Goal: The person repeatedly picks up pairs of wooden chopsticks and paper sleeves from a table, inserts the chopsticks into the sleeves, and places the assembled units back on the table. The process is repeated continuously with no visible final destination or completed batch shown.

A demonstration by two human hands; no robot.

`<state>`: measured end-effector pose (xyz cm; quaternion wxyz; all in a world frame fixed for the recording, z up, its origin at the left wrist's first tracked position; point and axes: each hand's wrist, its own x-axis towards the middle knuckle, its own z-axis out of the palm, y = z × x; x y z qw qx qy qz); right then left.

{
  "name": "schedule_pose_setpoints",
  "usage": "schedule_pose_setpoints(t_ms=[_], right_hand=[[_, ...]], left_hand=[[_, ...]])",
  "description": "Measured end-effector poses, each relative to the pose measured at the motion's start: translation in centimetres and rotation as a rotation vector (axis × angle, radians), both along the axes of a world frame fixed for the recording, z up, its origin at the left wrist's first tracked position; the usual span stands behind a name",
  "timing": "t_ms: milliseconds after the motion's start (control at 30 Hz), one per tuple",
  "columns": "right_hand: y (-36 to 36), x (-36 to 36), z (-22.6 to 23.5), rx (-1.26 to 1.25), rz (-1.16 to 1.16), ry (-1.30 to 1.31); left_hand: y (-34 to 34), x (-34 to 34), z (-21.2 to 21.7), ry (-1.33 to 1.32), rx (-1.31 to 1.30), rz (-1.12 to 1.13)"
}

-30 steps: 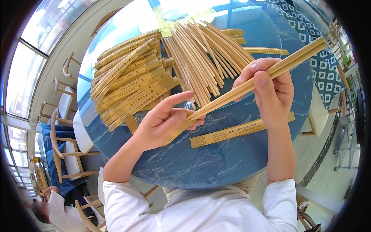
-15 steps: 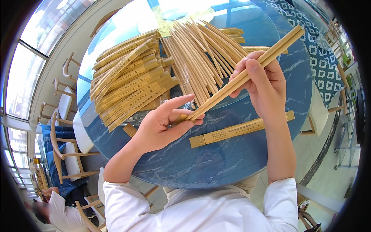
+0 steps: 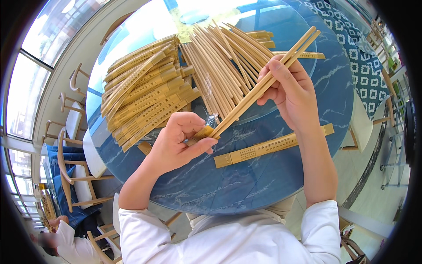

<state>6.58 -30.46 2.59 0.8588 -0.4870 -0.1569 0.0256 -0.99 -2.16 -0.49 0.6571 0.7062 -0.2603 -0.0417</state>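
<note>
My right hand (image 3: 288, 92) grips a pair of wooden chopsticks (image 3: 263, 86) between thumb and fingers. The pair slants from upper right down to my left hand (image 3: 178, 138). That hand is closed, its fingers curled round a small gold paper piece (image 3: 204, 131), which looks like a sleeve seen mostly end-on; most of it is hidden. The chopsticks' lower ends lie at the left thumb tip, against the gold paper. Below the pair, a flat gold paper chopstick sleeve (image 3: 272, 146) with dark print rests on the blue marbled table (image 3: 228, 189).
Several gold sleeves (image 3: 147, 88) are heaped at the left of the table. Beside them many loose chopsticks (image 3: 215, 66) fan out on clear plastic. More sleeves (image 3: 263, 38) lie behind. Wooden chairs (image 3: 81, 176) stand at the left, where another person (image 3: 72, 242) sits.
My right hand has moved left and the chopsticks point more steeply, their upper ends now slightly apart. My left index finger has curled in, and more of the gold paper shows.
</note>
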Motion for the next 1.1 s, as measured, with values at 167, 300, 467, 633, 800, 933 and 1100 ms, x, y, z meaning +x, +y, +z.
schedule_pose_setpoints(t_ms=[167,300,467,633,800,933,1100], right_hand=[[0.1,-0.2,0.2,-0.006,0.001,-0.061],[0.0,-0.3,0.2,-0.027,-0.003,-0.049],[0.3,-0.7,0.4,-0.056,-0.044,-0.100],[0.4,-1.1,0.5,-0.015,-0.056,-0.211],[0.1,-1.2,0.4,-0.034,-0.102,-0.379],[0.0,-1.1,0.3,-0.041,-0.090,-0.490],[0.2,-1.5,0.6,-0.047,-0.143,-0.587]], left_hand=[[0.7,0.5,0.3,-0.227,0.243,-0.041],[0.5,0.8,1.3,-0.366,0.369,-0.011],[-0.1,0.4,0.9,-0.305,0.325,0.082],[0.1,0.6,0.9,-0.396,0.346,0.091],[0.3,0.8,0.2,-0.276,0.228,0.008],[0.5,0.9,0.0,-0.133,0.108,-0.084],[0.4,1.0,0.5,-0.022,-0.011,-0.084]])
